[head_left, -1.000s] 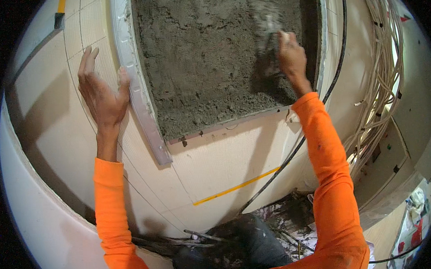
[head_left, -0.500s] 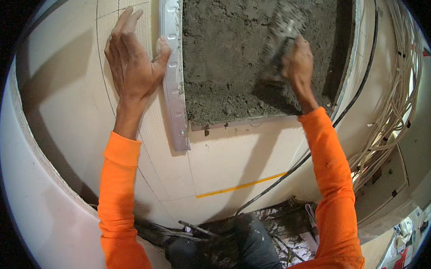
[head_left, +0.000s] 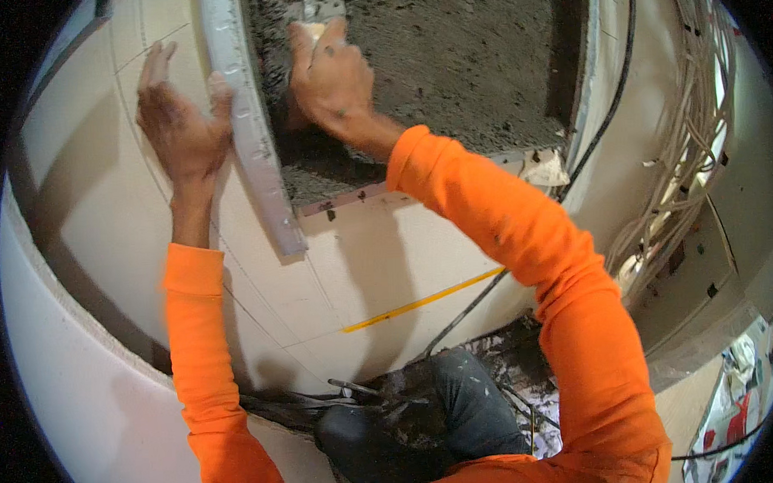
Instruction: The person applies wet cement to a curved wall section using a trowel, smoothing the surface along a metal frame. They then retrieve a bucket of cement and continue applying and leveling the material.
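Note:
Wet grey mortar (head_left: 457,64) fills a framed recess in the pale wall panel. My right hand (head_left: 334,77) is wrapped round the handle of a plastering trowel (head_left: 312,4) at the recess's left side. Its blade is smeared grey and mostly hidden behind my hand. Along the recess's left edge runs a metal strip (head_left: 251,131), its lower end reaching past the mortar. My left hand (head_left: 182,129) lies against the panel just left of that strip, fingers stretched upward and thumb at the strip's edge.
A black cable (head_left: 613,106) runs down the right side, beside a bundle of pale cables (head_left: 685,137). A yellow strip (head_left: 423,300) crosses the lower panel. Dark, dirty sheeting and rods (head_left: 357,387) lie by my knees. Mortar crumbs stick below the recess's lower edge.
My right hand has swept the trowel leftward across the mortar, from the right part to the left edge. My left hand stays beside the metal strip. The whole view has shifted somewhat.

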A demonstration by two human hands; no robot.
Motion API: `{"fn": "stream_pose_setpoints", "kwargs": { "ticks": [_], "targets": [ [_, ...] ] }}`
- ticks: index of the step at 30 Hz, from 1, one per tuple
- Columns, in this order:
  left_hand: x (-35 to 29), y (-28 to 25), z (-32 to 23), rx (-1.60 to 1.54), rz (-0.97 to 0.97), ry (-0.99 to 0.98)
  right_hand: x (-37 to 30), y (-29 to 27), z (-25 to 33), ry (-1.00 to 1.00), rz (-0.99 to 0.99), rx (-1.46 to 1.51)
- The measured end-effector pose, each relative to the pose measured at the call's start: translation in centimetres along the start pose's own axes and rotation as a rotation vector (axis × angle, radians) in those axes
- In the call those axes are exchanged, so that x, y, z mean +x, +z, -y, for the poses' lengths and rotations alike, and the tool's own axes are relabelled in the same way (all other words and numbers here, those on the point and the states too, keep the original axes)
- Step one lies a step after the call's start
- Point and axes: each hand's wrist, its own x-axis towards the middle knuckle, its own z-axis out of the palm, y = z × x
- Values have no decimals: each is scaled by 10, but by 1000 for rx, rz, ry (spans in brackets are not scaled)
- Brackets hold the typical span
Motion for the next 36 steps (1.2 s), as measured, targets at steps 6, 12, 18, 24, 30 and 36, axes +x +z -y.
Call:
{"fn": "stream_pose_setpoints", "kwargs": {
  "ticks": [6, 12, 18, 24, 30, 36],
  "targets": [
    [4, 17, -13, -63, -15, -49, 104, -37, 39, -262, -115, 34],
    [2, -7, -7, 46, 30, 2, -4, -5, -20, -200, 66, -83],
    [-2, -1, -3, -10, 48, -19, 69, -44, -14, -188, -32, -201],
    [2, -10, -6, 41, 15, -9, 33, -97, -92, -30, -83, -391],
    [3, -5, -9, 13, 61, -56, 142, -218, -140, -111, -194, -365],
    [-3, -5, -18, -23, 48, -112, 61, -214, -246, -172, -195, -627]
  ]
}}
